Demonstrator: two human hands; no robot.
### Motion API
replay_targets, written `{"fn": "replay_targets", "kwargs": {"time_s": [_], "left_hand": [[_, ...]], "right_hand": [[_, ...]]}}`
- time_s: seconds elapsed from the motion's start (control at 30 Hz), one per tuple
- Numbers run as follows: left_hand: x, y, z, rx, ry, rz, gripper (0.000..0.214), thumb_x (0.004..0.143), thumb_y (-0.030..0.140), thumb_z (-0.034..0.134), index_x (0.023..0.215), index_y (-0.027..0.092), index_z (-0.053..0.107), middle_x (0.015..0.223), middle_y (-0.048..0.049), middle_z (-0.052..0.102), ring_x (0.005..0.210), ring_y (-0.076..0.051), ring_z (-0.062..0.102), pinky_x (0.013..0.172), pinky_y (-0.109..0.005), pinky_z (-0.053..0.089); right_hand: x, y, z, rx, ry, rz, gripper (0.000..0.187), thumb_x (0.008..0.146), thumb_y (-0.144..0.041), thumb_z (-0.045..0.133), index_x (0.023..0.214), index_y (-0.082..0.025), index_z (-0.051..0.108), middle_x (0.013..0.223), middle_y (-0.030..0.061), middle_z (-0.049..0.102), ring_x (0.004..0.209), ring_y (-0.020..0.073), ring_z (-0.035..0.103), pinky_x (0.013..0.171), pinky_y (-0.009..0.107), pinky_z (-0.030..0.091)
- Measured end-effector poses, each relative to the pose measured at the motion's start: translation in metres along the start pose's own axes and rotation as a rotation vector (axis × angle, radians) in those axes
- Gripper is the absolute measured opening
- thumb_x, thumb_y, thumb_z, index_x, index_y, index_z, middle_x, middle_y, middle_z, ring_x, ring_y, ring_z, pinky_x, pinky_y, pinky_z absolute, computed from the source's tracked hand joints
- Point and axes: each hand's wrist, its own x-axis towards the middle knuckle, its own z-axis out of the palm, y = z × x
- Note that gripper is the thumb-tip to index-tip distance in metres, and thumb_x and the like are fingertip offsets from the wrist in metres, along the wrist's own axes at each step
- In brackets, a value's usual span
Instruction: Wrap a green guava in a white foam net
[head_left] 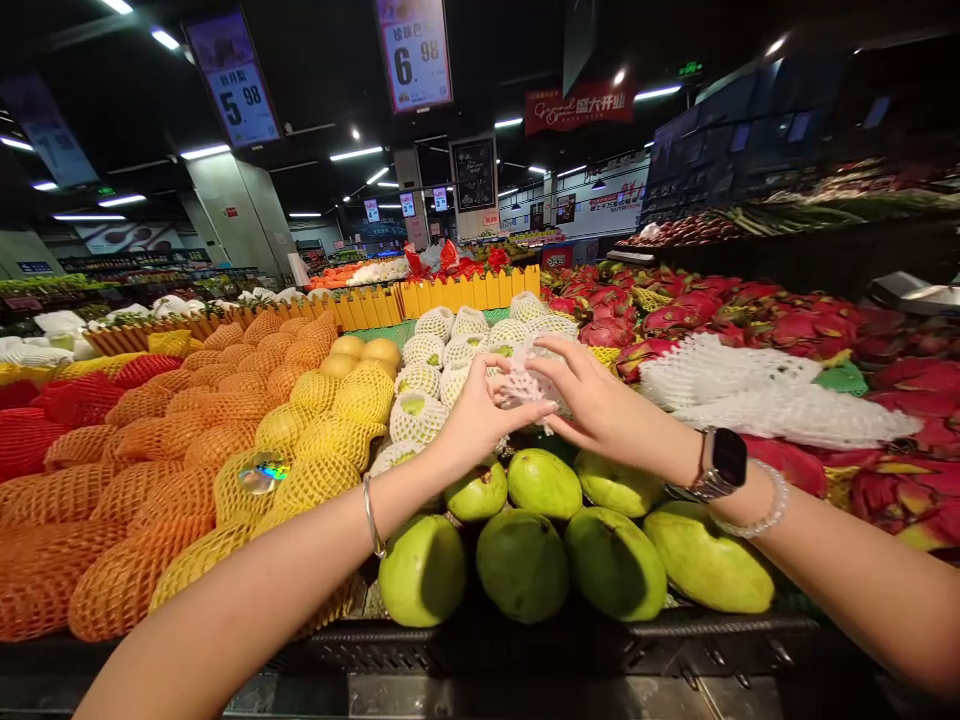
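Observation:
My left hand (480, 412) and my right hand (592, 398) meet above the front of the fruit display. Between their curled fingers is a crumpled white foam net sleeve (523, 384), gripped from both sides. Whether any fruit is inside it I cannot tell. Just below my hands lie two rows of bare green fruit that look like green mangoes (523, 565). Behind the hands sit several pale green fruits in white foam nets (418, 417), partly hidden by my fingers.
Orange-netted fruit (157, 460) and yellow-netted fruit (330, 440) fill the left side. On the right, a pile of white foam sleeves (750, 390) lies on dragon fruit (795, 325). A black crate edge (570, 640) runs along the front; a yellow fence (469, 293) stands behind.

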Motion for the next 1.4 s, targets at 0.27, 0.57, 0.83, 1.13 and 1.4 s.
{"fn": "replay_targets", "kwargs": {"time_s": [0.27,0.57,0.83,1.13,1.4], "left_hand": [[0.007,0.012,-0.005,-0.132,0.129,-0.002,0.051,0.063,0.026,0.074,0.1,0.025,0.039,0.074,0.0062,0.061,0.064,-0.011,0.059,0.064,-0.027,0.047],[0.006,0.033,-0.024,-0.101,0.081,-0.018,0.041,0.066,0.023,0.049,0.107,0.022,0.051,0.098,-0.0044,0.065,0.078,-0.017,0.063,0.074,-0.036,0.054],[-0.001,0.035,-0.007,-0.286,0.014,-0.11,0.057,0.06,0.015,0.05,0.116,0.019,0.051,0.122,-0.0075,0.062,0.109,-0.027,0.063,0.088,-0.044,0.057],[-0.002,0.032,-0.003,-0.379,0.046,-0.203,0.055,0.056,0.013,0.046,0.11,0.015,0.058,0.124,-0.009,0.064,0.121,-0.032,0.059,0.095,-0.053,0.056],[-0.004,0.035,-0.006,-0.375,-0.01,-0.187,0.06,0.059,0.017,0.046,0.119,0.016,0.053,0.111,-0.0088,0.069,0.119,-0.031,0.062,0.107,-0.058,0.044]], "right_hand": [[0.004,0.006,-0.009,-0.016,0.005,-0.013,0.058,0.093,-0.025,0.054,0.147,-0.027,0.034,0.146,0.0177,0.043,0.137,0.0365,0.043,0.112,0.061,0.039],[0.008,0.013,-0.008,0.569,0.165,0.299,0.024,0.089,-0.039,0.062,0.109,-0.025,0.056,0.112,0.0084,0.06,0.11,0.026,0.059,0.098,0.046,0.053],[0.008,0.015,-0.01,1.371,-0.025,0.829,0.022,0.084,-0.03,0.069,0.102,-0.025,0.058,0.107,0.0035,0.068,0.097,0.0166,0.068,0.094,0.036,0.057],[0.015,0.012,-0.02,1.694,-0.098,0.968,0.023,0.096,-0.027,0.044,0.103,-0.021,0.064,0.105,0.0075,0.075,0.108,0.0211,0.068,0.098,0.042,0.056],[0.01,0.013,-0.012,1.317,-0.162,0.791,0.023,0.089,-0.039,0.057,0.104,-0.022,0.064,0.101,0.0078,0.072,0.096,0.022,0.068,0.083,0.038,0.06]]}}
